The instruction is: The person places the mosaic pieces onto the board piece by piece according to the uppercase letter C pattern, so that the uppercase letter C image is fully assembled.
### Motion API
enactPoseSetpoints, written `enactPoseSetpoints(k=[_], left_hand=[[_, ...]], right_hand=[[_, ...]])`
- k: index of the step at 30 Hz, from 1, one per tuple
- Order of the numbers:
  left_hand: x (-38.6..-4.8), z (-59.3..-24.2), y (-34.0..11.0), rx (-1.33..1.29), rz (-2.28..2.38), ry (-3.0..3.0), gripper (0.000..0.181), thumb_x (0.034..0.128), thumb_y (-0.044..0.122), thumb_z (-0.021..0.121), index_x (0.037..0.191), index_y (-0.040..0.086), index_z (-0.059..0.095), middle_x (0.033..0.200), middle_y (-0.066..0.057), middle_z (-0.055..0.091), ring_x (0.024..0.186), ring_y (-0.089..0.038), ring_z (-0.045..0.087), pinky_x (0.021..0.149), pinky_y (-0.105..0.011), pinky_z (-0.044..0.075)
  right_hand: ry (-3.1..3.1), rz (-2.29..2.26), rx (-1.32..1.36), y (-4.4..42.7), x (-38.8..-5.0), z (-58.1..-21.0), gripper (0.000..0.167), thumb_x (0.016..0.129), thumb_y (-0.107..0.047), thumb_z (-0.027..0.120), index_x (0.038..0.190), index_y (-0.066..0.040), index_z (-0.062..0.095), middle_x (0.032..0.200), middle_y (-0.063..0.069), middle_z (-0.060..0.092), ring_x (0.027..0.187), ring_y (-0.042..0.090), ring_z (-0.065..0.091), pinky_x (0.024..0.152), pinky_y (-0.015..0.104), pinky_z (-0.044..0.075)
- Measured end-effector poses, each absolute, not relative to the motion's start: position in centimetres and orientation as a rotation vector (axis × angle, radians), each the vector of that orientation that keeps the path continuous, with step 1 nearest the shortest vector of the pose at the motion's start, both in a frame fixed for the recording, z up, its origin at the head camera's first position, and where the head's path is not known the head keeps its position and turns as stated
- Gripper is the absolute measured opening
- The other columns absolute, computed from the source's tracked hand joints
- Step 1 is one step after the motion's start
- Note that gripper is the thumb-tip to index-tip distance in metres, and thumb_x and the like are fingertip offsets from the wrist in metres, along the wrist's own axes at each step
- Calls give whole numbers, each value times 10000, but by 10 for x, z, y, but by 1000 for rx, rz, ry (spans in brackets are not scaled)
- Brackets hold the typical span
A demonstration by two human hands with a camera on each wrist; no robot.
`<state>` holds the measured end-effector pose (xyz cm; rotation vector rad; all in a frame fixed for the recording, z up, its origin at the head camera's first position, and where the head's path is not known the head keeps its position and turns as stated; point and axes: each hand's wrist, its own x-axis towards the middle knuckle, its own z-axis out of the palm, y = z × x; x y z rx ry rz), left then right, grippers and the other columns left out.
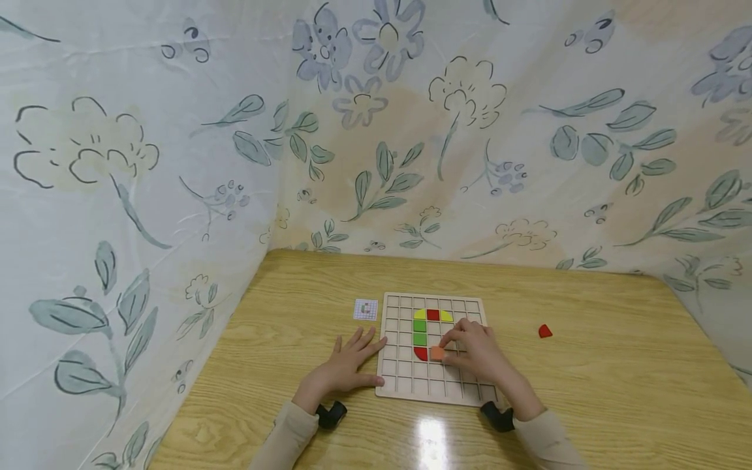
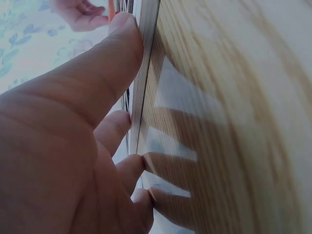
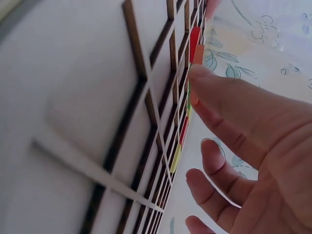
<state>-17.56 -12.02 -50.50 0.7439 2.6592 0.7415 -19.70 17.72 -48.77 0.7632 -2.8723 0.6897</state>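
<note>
A wooden grid board (image 1: 395, 372) lies on the table. Coloured tiles sit in its cells: a yellow quarter-round (image 1: 420, 314), a red square (image 1: 433, 314), another yellow quarter-round (image 1: 446, 316), two green squares (image 1: 420, 325) and a red quarter-round (image 1: 420, 354). My right hand (image 1: 478, 349) pinches an orange square tile (image 1: 437, 353) between thumb and finger, beside the red quarter-round. In the right wrist view the orange tile (image 3: 199, 53) is tilted against the grid. My left hand (image 1: 346, 365) lies spread at the board's left edge, thumb and a fingertip touching it.
A small pattern card (image 1: 365, 309) with a printed grid lies left of the board. A loose red quarter-round tile (image 1: 545, 331) is on the table to the right. Floral cloth (image 1: 376, 163) hangs behind and to the left of the wooden table (image 1: 294, 287).
</note>
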Motion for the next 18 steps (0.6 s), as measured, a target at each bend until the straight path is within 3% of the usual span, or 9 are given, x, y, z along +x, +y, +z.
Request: enactPoseSetpoints(k=[18], left_hand=[[-174,-508,-124,764,741,2661,769,855,505,576,1485,224,235,1560,-85,88,1425,-338,-1,1079,-627,-58]], right_hand=[[-2921,630,685,168,-194,-493,183,702,-250,802,841,-229,685,860,-41,520,815,154,438,813,498,309]])
